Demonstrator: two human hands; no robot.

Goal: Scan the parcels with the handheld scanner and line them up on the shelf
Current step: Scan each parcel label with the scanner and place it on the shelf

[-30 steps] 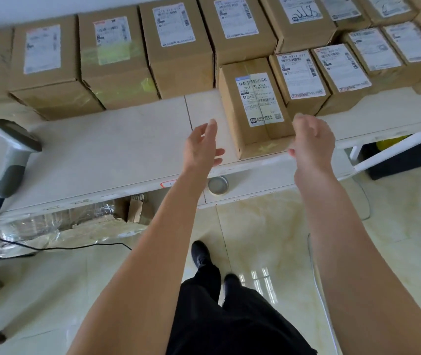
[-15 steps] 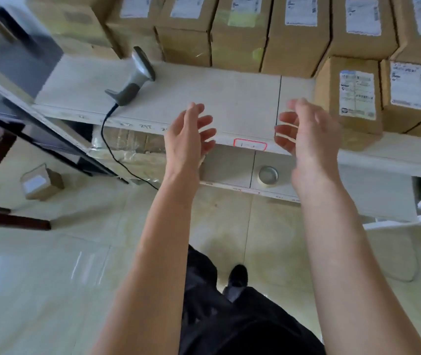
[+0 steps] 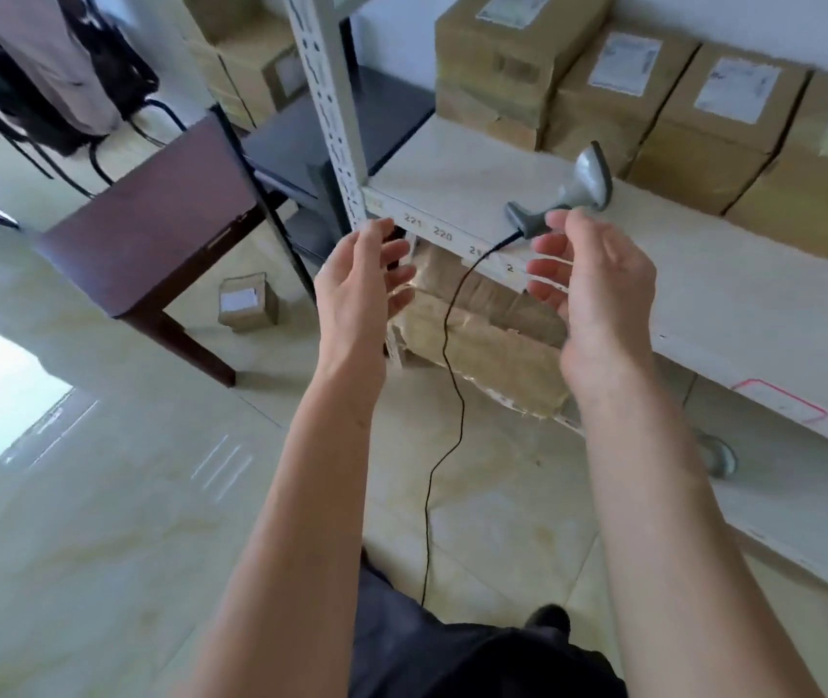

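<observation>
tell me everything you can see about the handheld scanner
The handheld scanner is grey, looks plastic, with a wide head and a darker handle. It lies on the white shelf near its front edge, in front of the cardboard parcels. A thin black cable runs from the handle down to the floor. Neither hand holds it.

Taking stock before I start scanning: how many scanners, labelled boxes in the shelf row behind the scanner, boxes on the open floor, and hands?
Scanner: 1
Labelled boxes on the shelf: 4
Box on the floor: 1
Hands, both empty: 2, left hand and right hand
Total: 8
</observation>
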